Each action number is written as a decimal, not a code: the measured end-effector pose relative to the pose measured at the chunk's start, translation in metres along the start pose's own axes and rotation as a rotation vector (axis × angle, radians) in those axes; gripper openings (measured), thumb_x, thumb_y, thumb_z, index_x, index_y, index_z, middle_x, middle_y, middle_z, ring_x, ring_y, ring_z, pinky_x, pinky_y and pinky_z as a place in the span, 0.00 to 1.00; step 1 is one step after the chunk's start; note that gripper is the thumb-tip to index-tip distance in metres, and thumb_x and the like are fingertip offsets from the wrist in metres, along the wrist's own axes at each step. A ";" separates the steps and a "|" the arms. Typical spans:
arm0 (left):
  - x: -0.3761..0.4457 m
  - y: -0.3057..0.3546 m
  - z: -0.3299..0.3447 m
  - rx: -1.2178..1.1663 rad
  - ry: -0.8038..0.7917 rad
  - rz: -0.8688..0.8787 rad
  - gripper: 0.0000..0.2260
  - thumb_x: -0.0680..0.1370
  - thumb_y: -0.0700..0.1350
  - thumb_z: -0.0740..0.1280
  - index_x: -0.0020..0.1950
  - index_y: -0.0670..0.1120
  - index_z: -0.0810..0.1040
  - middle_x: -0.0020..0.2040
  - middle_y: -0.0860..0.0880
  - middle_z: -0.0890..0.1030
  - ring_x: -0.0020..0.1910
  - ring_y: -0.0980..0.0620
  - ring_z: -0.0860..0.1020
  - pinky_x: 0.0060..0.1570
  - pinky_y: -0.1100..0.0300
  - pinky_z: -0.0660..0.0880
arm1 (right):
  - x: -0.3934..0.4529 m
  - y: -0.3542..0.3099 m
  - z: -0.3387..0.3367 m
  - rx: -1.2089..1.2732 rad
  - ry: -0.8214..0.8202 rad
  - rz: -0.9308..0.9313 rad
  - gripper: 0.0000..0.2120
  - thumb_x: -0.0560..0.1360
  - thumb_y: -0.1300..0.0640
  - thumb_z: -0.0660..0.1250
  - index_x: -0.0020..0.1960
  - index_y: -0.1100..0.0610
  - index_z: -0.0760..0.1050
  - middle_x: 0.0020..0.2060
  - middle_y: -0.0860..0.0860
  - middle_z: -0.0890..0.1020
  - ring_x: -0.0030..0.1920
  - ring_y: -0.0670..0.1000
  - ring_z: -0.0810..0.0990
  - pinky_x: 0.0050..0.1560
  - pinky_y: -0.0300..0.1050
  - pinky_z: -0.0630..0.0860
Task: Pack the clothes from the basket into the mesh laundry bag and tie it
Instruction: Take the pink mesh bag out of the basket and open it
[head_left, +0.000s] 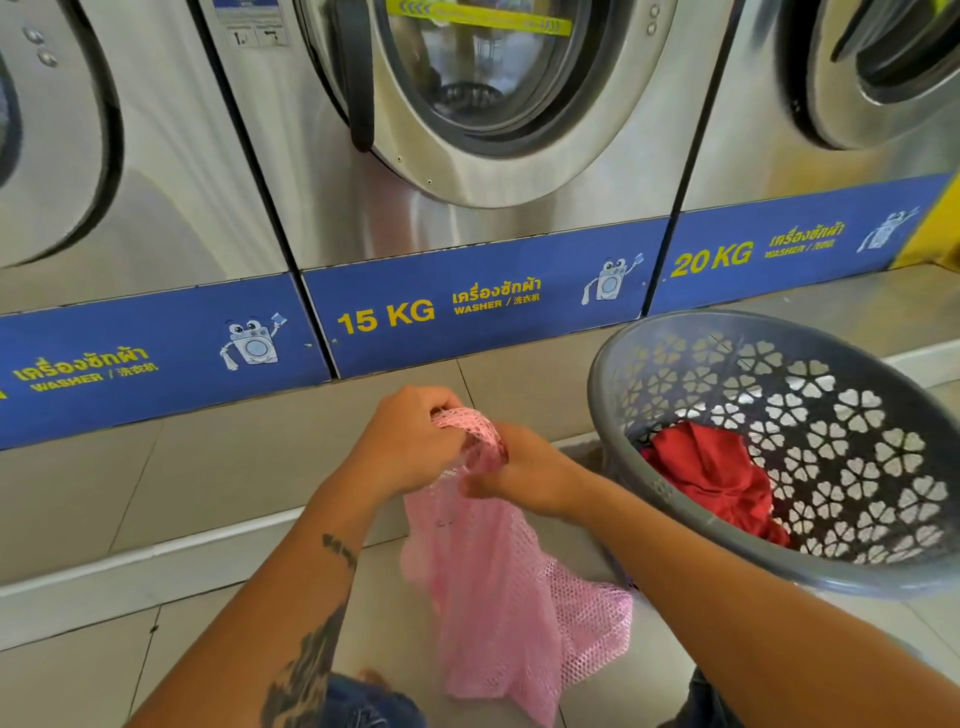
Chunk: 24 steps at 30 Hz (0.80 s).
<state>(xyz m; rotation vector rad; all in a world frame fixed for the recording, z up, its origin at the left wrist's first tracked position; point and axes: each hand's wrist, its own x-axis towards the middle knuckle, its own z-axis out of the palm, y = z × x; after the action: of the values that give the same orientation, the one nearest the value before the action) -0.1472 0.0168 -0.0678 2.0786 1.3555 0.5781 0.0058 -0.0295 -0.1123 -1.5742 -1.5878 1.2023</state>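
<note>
A pink mesh laundry bag (498, 587) hangs in front of me, its bottom near the floor. My left hand (410, 441) and my right hand (524, 475) both grip the bunched top of the bag, close together. To the right stands a grey plastic basket (613, 358) with flower-shaped holes, tilted toward me. Red clothes (711, 478) lie inside it, with a bit of dark fabric beside them.
A row of steel front-loading washers (467, 130) with blue base panels stands right ahead, on a raised tiled step (208, 467). The floor below me is tiled. My knees in blue jeans (369, 701) show at the bottom edge.
</note>
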 end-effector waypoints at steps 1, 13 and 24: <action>0.000 -0.002 0.002 0.010 -0.002 -0.004 0.05 0.70 0.41 0.70 0.40 0.51 0.82 0.38 0.53 0.83 0.38 0.53 0.80 0.35 0.61 0.74 | 0.000 0.000 0.003 0.021 0.032 -0.004 0.03 0.73 0.61 0.71 0.46 0.58 0.77 0.38 0.53 0.79 0.38 0.50 0.74 0.40 0.46 0.71; 0.018 -0.064 -0.017 0.008 0.152 -0.280 0.01 0.76 0.46 0.69 0.47 0.50 0.79 0.42 0.51 0.81 0.43 0.49 0.79 0.39 0.59 0.71 | 0.065 -0.006 -0.043 -0.157 0.214 -0.007 0.03 0.74 0.66 0.66 0.44 0.61 0.78 0.34 0.51 0.79 0.34 0.48 0.76 0.34 0.43 0.72; 0.047 -0.046 -0.031 -0.545 0.101 -0.441 0.07 0.75 0.42 0.66 0.51 0.44 0.80 0.43 0.43 0.81 0.40 0.46 0.78 0.41 0.52 0.72 | 0.099 0.011 -0.038 -0.224 0.329 -0.008 0.12 0.75 0.64 0.67 0.38 0.49 0.76 0.35 0.45 0.79 0.37 0.45 0.76 0.35 0.42 0.70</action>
<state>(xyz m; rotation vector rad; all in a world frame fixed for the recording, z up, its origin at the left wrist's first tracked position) -0.1796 0.0820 -0.0740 1.2872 1.4534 0.7593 0.0320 0.0731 -0.1239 -1.7964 -1.5469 0.7314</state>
